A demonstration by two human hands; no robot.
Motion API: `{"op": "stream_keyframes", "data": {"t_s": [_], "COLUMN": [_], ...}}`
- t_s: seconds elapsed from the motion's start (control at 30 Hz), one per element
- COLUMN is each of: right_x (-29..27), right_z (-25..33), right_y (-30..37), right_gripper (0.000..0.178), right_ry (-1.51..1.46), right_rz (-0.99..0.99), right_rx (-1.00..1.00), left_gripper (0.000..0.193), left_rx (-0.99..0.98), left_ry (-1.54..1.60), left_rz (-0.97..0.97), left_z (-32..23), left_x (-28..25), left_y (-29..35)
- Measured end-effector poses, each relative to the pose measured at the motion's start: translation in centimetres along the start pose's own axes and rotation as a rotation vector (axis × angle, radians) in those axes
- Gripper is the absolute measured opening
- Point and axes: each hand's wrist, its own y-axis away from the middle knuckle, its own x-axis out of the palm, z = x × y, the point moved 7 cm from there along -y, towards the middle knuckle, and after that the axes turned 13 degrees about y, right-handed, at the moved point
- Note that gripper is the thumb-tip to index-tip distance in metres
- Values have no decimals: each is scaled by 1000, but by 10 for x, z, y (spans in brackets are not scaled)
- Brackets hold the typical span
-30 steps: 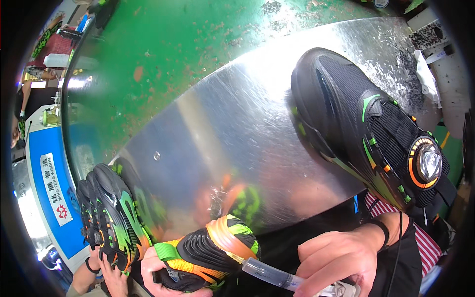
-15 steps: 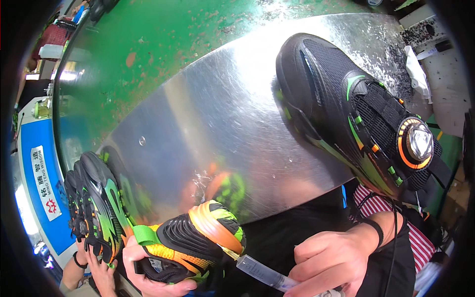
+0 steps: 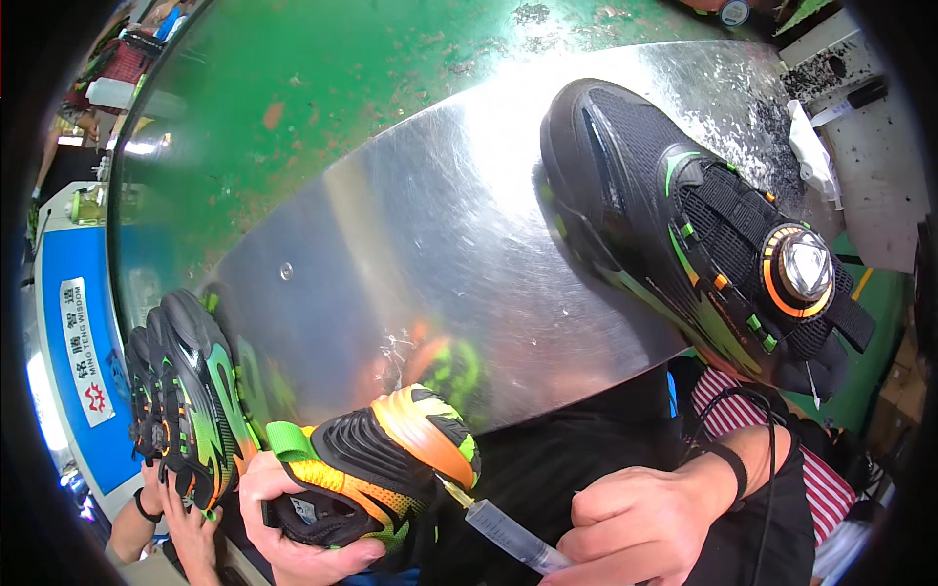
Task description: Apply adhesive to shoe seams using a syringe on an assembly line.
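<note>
Two things at once, holding: with the left hand [image 3: 278, 547], gripping an orange, green and black shoe [image 3: 366, 488], fingers and thumb closed around it, just beside the near edge of a metal plate [image 3: 391, 254]; with the right hand [image 3: 640, 513], clasping a clear syringe [image 3: 508, 535] in curled fingers, aiming its yellow-hubbed needle [image 3: 455, 493] at the shoe's glossy copper band [image 3: 420, 430]. Facing a black dial-fitted shoe [image 3: 625, 176] on the plate.

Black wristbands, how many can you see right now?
2. One black wristband is on the wrist of your right hand, which holds the syringe; the second wristband is on a co-worker's arm at lower left. More may be hidden.
</note>
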Motion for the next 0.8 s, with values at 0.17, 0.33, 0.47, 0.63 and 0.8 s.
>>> {"op": "stream_keyframes", "data": {"t_s": [0.17, 0.33, 0.47, 0.63, 0.8], "right_x": [-2, -7, -2, -55, -96], "right_z": [2, -2, 13, 54, 80], "right_y": [-2, 3, 1, 28, 83], "right_gripper": [52, 49, 51, 52, 41], "right_ry": [13, 46, 119, 384, 436], "right_rz": [-7, -6, 26, -165, -519], "right_rx": [-9, 15, 9, -211, -362], "left_gripper": [79, 79, 77, 59, 58], "left_rx": [8, 42, 93, 220, 646], "left_ry": [-48, -43, 4, -173, -174], "left_rz": [-7, 16, 45, 174, -139], "left_z": [-7, -3, -9, -42, -102], "left_x": [1, 12, 8, 0, -30], "left_y": [0, -12, -12, -18, -83]}}
